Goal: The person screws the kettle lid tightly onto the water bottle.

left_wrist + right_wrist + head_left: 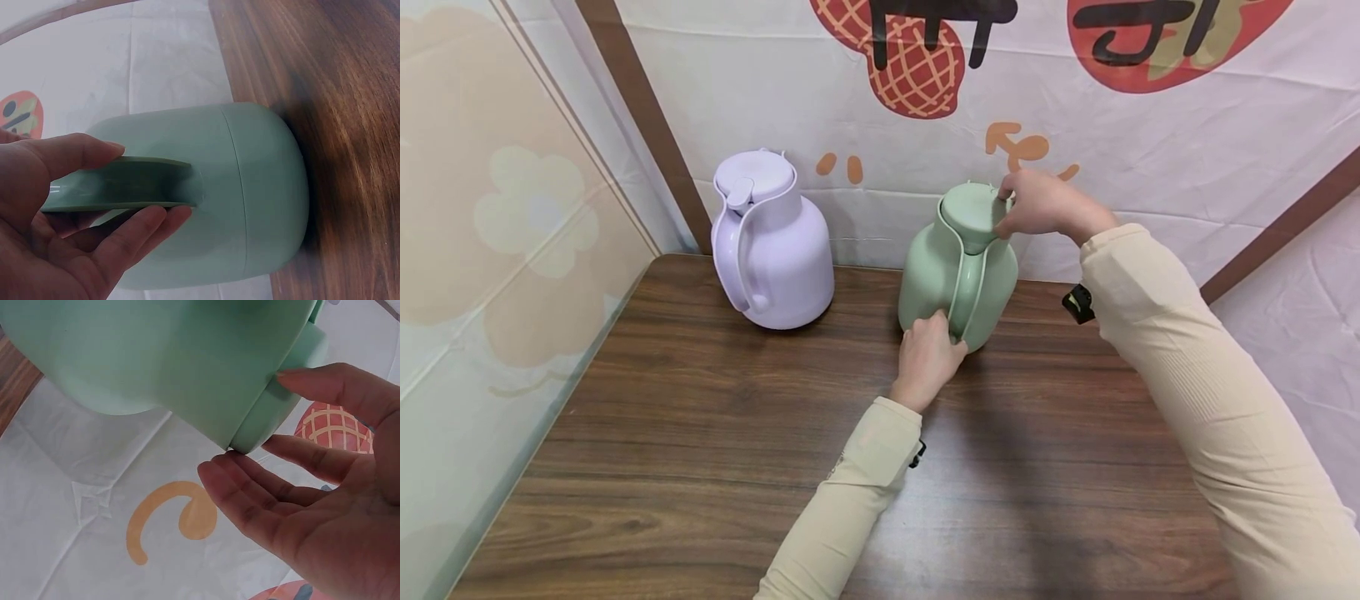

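The green thermos jug (923,271) stands on the table by the back cloth, its handle (968,287) facing me. My left hand (927,354) grips the handle low down, with the thumb on one edge and fingers on the other in the left wrist view. At the top, my right hand (1047,204) holds the edge of the round green lid (970,210) between thumb and fingers. The right wrist view shows the thumb (306,381) at the lid's rim and the index finger against its top. The lid sits in the jug's mouth.
A lilac thermos jug (790,262) of the same shape stands to the left, with its lid on. Behind both hangs a white printed cloth (760,75) along the back of the brown wooden table (700,467). Another cloth (512,250) borders the left side.
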### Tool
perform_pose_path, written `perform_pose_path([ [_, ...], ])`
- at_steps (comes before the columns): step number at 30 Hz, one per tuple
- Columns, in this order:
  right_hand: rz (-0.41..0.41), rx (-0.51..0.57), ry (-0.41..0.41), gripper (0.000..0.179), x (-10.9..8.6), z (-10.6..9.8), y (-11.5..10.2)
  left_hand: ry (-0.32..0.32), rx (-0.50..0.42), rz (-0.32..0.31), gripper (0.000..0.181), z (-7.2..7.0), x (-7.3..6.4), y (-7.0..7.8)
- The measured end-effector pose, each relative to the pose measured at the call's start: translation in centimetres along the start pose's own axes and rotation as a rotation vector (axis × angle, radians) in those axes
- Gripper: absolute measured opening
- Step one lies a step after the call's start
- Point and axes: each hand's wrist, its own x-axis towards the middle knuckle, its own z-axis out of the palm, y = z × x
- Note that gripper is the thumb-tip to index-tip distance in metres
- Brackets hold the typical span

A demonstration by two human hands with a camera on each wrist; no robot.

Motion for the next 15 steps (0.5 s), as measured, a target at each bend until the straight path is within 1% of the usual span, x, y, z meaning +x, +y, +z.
perform_pose_path([
  [5, 0.007, -0.011, 0.02, 0.039, -0.04, 0.02, -0.03, -0.002, -0.001, -0.003, 0.028, -0.02, 0.04, -0.04],
  [8, 0.024, -0.008, 0.023, 0.038, -0.13, -0.05, -0.1, -0.005, -0.003, -0.003, 0.028, -0.02, 0.06, -0.03],
  [12, 0.054, 0.012, 0.018, 0.049, -0.23, -0.16, -0.12, -0.008, -0.005, -0.004, 0.028, 0.0, 0.07, 0.0],
  [15, 0.056, 0.028, 0.009, 0.059, -0.24, -0.27, 0.04, -0.011, -0.002, -0.004, 0.028, 0.01, 0.08, 0.0],
])
